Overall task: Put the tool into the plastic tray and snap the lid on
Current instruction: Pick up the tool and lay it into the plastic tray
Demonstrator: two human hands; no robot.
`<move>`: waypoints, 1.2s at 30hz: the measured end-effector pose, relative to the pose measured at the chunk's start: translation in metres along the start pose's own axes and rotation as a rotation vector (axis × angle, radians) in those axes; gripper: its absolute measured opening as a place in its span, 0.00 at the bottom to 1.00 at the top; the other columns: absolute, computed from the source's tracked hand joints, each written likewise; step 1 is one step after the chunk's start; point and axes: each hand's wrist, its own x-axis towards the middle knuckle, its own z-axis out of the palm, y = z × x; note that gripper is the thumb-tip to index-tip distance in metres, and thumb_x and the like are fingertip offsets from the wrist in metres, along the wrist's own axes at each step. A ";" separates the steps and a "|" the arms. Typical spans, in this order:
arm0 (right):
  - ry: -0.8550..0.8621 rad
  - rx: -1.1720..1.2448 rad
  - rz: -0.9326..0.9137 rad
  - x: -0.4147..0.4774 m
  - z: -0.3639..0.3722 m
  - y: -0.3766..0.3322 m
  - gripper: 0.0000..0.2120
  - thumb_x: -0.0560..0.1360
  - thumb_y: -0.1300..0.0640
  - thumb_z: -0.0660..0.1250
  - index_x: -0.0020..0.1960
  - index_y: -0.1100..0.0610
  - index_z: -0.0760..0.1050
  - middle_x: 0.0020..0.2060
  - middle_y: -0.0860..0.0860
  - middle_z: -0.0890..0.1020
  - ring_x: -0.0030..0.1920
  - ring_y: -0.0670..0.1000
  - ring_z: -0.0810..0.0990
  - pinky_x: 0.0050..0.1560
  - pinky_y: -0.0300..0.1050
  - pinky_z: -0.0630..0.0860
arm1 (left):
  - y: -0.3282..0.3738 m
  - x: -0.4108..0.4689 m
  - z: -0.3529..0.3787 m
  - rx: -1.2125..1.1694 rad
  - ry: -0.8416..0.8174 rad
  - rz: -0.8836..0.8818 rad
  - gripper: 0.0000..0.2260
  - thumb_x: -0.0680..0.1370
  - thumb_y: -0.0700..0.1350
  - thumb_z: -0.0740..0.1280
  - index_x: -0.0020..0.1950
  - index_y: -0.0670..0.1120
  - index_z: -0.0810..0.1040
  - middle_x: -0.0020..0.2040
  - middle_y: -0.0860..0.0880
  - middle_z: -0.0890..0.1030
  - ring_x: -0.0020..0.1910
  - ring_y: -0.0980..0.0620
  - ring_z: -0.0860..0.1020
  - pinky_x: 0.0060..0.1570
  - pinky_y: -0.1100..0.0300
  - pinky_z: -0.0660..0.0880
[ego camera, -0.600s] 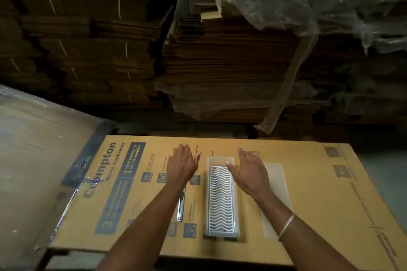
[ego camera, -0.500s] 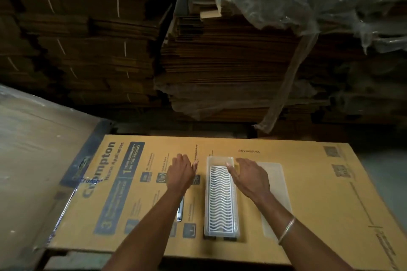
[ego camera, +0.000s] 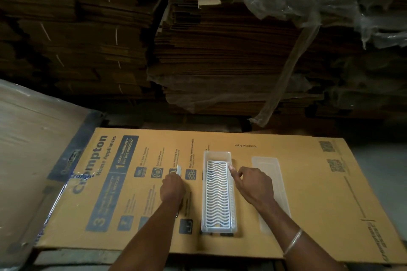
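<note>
Left hand (ego camera: pixel 172 187) sits curled over the tool (ego camera: pixel 178 170), fingers down on its middle; looks like a grip forming, but whether it is fully clamped can't be told since the hand hides most of the shaft. Tool is a slim metal piece lying flat on the cardboard surface (ego camera: pixel 308 193), one end poking out beyond the knuckles, the other just showing near the wrist. Long axis runs near edge to far edge, parallel to the tray.

Right hand (ego camera: pixel 253 185) is loosely curled, holding nothing, index fingertip touching the right rim of the plastic tray (ego camera: pixel 218 193), probably steadying it. Tray stands near the middle of the surface, open, with a white wavy-ribbed insert inside; its long axis also runs near-to-far.

Key relation: tool lies just left of the tray, side by side, same orientation, so the coming move is likely a lift and a short sideways carry to the right with no turning. Left hand is the nearer one and already on it.

Lid (ego camera: pixel 269 193), clear, lies flat to the right of the tray, partly under the right forearm; not yet on.

Beyond the far edge: stacked flattened cartons (ego camera: pixel 220 50), some under plastic wrap.
</note>
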 end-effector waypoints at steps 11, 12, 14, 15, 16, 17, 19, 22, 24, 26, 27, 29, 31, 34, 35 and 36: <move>0.003 0.010 -0.002 -0.001 0.008 0.003 0.34 0.81 0.32 0.46 0.43 0.53 0.83 0.36 0.50 0.84 0.36 0.51 0.80 0.33 0.43 0.69 | -0.007 0.003 0.018 -0.247 -0.018 -0.110 0.18 0.83 0.44 0.62 0.71 0.37 0.70 0.64 0.38 0.79 0.62 0.39 0.80 0.60 0.47 0.78; 0.003 0.010 -0.005 0.000 0.008 0.003 0.34 0.81 0.32 0.46 0.43 0.53 0.83 0.36 0.50 0.84 0.36 0.51 0.80 0.33 0.43 0.69 | -0.007 0.001 0.016 -0.256 -0.031 -0.109 0.19 0.83 0.45 0.63 0.72 0.38 0.70 0.63 0.38 0.79 0.62 0.39 0.81 0.59 0.47 0.78; 0.003 0.011 -0.012 0.001 0.008 0.002 0.34 0.82 0.33 0.47 0.44 0.53 0.83 0.36 0.50 0.84 0.35 0.50 0.80 0.33 0.42 0.70 | -0.007 -0.002 0.013 -0.288 -0.072 -0.113 0.18 0.83 0.46 0.63 0.70 0.39 0.71 0.62 0.38 0.80 0.60 0.38 0.81 0.56 0.48 0.78; 0.006 0.012 -0.017 0.001 0.008 0.002 0.34 0.82 0.33 0.47 0.44 0.53 0.83 0.36 0.50 0.84 0.34 0.50 0.79 0.33 0.42 0.69 | -0.008 -0.001 0.011 -0.302 -0.090 -0.114 0.16 0.83 0.46 0.63 0.67 0.39 0.73 0.60 0.38 0.81 0.58 0.37 0.82 0.53 0.48 0.78; 0.011 0.013 -0.020 0.002 0.008 0.001 0.34 0.82 0.33 0.47 0.44 0.53 0.84 0.36 0.50 0.84 0.34 0.49 0.79 0.32 0.41 0.68 | -0.008 0.001 0.007 -0.317 -0.106 -0.121 0.14 0.82 0.46 0.63 0.64 0.40 0.74 0.59 0.38 0.82 0.55 0.37 0.82 0.50 0.49 0.77; 0.015 0.012 -0.022 0.002 0.008 0.001 0.34 0.82 0.33 0.46 0.44 0.52 0.84 0.36 0.50 0.84 0.34 0.49 0.78 0.32 0.40 0.67 | -0.008 0.004 0.004 -0.348 -0.106 -0.123 0.11 0.82 0.46 0.63 0.61 0.41 0.75 0.57 0.38 0.83 0.51 0.38 0.81 0.48 0.49 0.76; 0.021 0.016 -0.020 0.004 0.006 0.001 0.34 0.82 0.33 0.47 0.44 0.53 0.84 0.36 0.49 0.84 0.33 0.48 0.78 0.31 0.40 0.65 | -0.008 0.010 -0.004 -0.443 -0.086 -0.095 0.09 0.82 0.47 0.64 0.58 0.42 0.75 0.54 0.38 0.84 0.44 0.41 0.77 0.43 0.52 0.73; 0.035 0.032 -0.012 0.005 0.006 0.000 0.34 0.82 0.33 0.47 0.46 0.53 0.84 0.37 0.50 0.85 0.35 0.49 0.79 0.34 0.42 0.70 | -0.004 0.013 -0.014 -0.695 -0.061 -0.047 0.09 0.81 0.52 0.68 0.55 0.47 0.75 0.47 0.40 0.86 0.43 0.39 0.82 0.44 0.48 0.78; 0.038 0.035 -0.010 0.005 0.006 -0.003 0.35 0.81 0.32 0.46 0.46 0.53 0.84 0.37 0.49 0.85 0.36 0.50 0.81 0.38 0.44 0.77 | 0.000 0.010 -0.027 -0.981 -0.129 -0.043 0.09 0.81 0.50 0.69 0.55 0.48 0.74 0.43 0.41 0.86 0.41 0.37 0.84 0.44 0.45 0.80; 0.046 0.044 -0.012 0.006 0.007 -0.005 0.36 0.81 0.31 0.45 0.46 0.52 0.85 0.37 0.49 0.85 0.36 0.49 0.81 0.40 0.46 0.80 | 0.008 0.003 -0.047 -1.188 -0.198 -0.054 0.10 0.82 0.46 0.68 0.60 0.43 0.73 0.42 0.41 0.85 0.36 0.42 0.82 0.39 0.49 0.80; 0.048 0.050 -0.011 0.006 0.007 -0.007 0.36 0.81 0.31 0.45 0.46 0.52 0.85 0.37 0.49 0.85 0.36 0.49 0.81 0.40 0.46 0.81 | 0.013 -0.002 -0.058 -1.221 -0.199 -0.052 0.10 0.83 0.44 0.68 0.61 0.42 0.73 0.42 0.40 0.85 0.35 0.44 0.82 0.36 0.53 0.80; 0.054 0.050 -0.011 0.007 0.007 -0.009 0.37 0.81 0.31 0.44 0.46 0.52 0.85 0.37 0.49 0.86 0.36 0.50 0.82 0.41 0.48 0.81 | 0.022 -0.007 -0.074 -1.255 -0.190 -0.030 0.10 0.83 0.43 0.66 0.63 0.41 0.73 0.47 0.38 0.85 0.34 0.46 0.81 0.30 0.57 0.80; 0.059 0.042 -0.014 0.008 0.007 -0.010 0.38 0.80 0.30 0.43 0.45 0.52 0.84 0.37 0.49 0.85 0.36 0.50 0.82 0.41 0.50 0.81 | 0.026 -0.011 -0.085 -1.268 -0.181 0.019 0.11 0.84 0.42 0.65 0.65 0.41 0.72 0.52 0.36 0.85 0.37 0.45 0.81 0.29 0.59 0.80; 0.063 0.033 -0.018 0.011 0.007 -0.011 0.40 0.79 0.29 0.41 0.45 0.52 0.84 0.36 0.49 0.85 0.36 0.51 0.82 0.40 0.49 0.81 | 0.029 -0.011 -0.091 -1.221 -0.199 0.081 0.17 0.83 0.40 0.67 0.71 0.42 0.69 0.55 0.41 0.85 0.43 0.45 0.83 0.38 0.55 0.83; 0.064 0.032 -0.018 0.011 0.007 -0.011 0.39 0.80 0.29 0.41 0.45 0.52 0.84 0.36 0.49 0.85 0.36 0.51 0.82 0.40 0.49 0.81 | 0.030 -0.012 -0.093 -1.199 -0.203 0.090 0.20 0.82 0.40 0.69 0.72 0.44 0.68 0.57 0.41 0.84 0.45 0.46 0.84 0.44 0.52 0.85; 0.069 0.031 -0.019 0.011 0.007 -0.011 0.39 0.80 0.29 0.41 0.45 0.52 0.84 0.36 0.49 0.85 0.36 0.51 0.82 0.41 0.49 0.81 | 0.030 -0.012 -0.092 -1.191 -0.207 0.094 0.23 0.81 0.40 0.70 0.74 0.45 0.67 0.58 0.42 0.84 0.47 0.45 0.84 0.49 0.49 0.85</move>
